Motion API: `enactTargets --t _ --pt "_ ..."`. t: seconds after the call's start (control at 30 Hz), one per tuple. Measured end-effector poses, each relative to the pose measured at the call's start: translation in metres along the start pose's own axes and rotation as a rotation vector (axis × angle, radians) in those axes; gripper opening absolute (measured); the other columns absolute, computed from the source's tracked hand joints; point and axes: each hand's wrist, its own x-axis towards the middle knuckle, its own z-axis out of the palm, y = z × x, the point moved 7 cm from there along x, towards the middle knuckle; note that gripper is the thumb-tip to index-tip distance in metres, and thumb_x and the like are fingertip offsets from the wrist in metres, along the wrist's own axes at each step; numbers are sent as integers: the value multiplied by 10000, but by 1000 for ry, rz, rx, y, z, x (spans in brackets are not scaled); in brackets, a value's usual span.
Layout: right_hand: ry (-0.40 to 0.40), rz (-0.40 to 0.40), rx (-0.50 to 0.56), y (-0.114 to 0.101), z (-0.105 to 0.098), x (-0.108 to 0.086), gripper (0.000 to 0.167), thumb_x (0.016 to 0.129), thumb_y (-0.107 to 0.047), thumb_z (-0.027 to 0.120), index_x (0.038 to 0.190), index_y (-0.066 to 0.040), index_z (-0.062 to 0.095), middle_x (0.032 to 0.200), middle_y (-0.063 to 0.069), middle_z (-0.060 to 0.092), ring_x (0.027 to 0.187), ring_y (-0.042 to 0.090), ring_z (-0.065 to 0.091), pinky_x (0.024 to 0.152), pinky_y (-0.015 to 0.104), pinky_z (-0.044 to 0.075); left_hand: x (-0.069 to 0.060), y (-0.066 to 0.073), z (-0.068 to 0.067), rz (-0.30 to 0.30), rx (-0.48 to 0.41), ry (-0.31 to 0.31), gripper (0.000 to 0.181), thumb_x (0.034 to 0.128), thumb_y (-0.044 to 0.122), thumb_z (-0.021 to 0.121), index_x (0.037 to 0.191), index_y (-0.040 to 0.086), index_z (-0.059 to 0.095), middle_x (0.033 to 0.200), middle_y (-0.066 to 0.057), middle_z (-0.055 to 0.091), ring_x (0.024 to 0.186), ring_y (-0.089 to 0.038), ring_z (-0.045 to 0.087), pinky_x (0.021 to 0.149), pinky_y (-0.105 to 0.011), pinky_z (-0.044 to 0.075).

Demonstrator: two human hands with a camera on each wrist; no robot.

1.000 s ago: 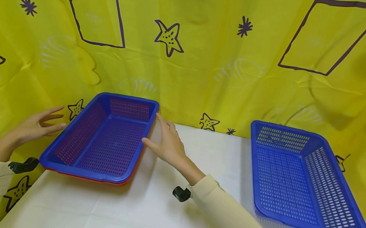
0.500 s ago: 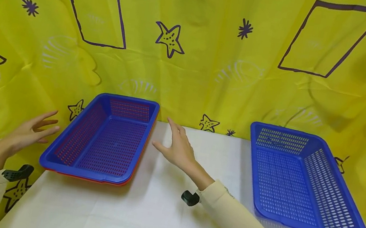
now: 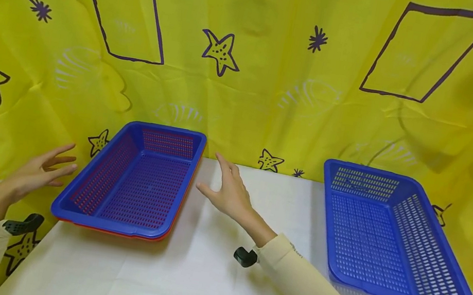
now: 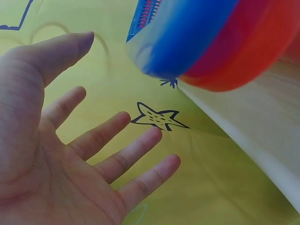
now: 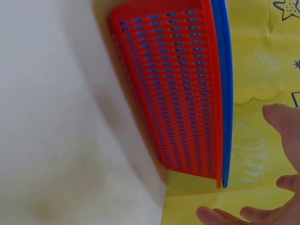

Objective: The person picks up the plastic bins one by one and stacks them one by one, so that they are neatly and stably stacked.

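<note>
On the left of the table, a blue plastic basket (image 3: 147, 187) sits nested inside a red basket (image 5: 168, 93), whose rim shows just under the blue one. My left hand (image 3: 37, 171) hovers off the stack's left side, fingers spread and apart from the rim. On the other side my right hand (image 3: 231, 191) is held off the stack's right edge, thumb and fingers apart, touching nothing. Both wrist views show a gap between the fingers and the baskets. Another blue basket (image 3: 371, 238) stands at the table's right, away from both hands.
A white cloth covers the table (image 3: 194, 286). Behind it and along both sides hangs a yellow curtain (image 3: 252, 108) printed with starfish and fish. Dark devices sit at both wrists, one by the right cuff (image 3: 245, 257).
Since a second ago, my right hand has moved right, away from the stack's rim, and my left hand has drawn slightly left. Both have stayed nearly still over the last half second.
</note>
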Motion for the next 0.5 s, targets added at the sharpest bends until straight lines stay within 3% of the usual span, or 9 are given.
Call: enactTargets --t 0.1,0.23,0.37,0.5 --pt "-8 -26 23 -1 2 2 897 920 -475 749 1640 -246 266 1597 180 354 1386 407 465 959 650 510 1 0 1 -3 -10 -8 742 1100 261 509 1664 119 49 1554 -422 254 1034 192 510 832 -233 585" --pt "-41 -67 94 -1 5 6 887 933 -433 748 1639 -200 263 1575 209 369 1275 398 554 960 548 542 4 0 3 -30 -12 -22 725 1103 274 500 1661 101 71 1542 -409 299 1048 136 557 843 -276 598" --pt "-93 -67 233 -1 11 12 870 947 -374 746 1638 -177 255 1590 199 354 1160 391 644 878 431 594 11 2 5 -72 -31 -71 715 1108 319 479 1659 92 85 1526 -411 331 1144 -136 643 869 -344 607" --pt "-151 -9 405 0 19 18 860 954 -355 748 1639 -205 250 1605 155 345 1112 316 685 817 370 608 19 5 9 -113 -113 -152 711 1116 330 451 1659 95 58 1556 -407 271 1247 -409 568 924 -453 591"
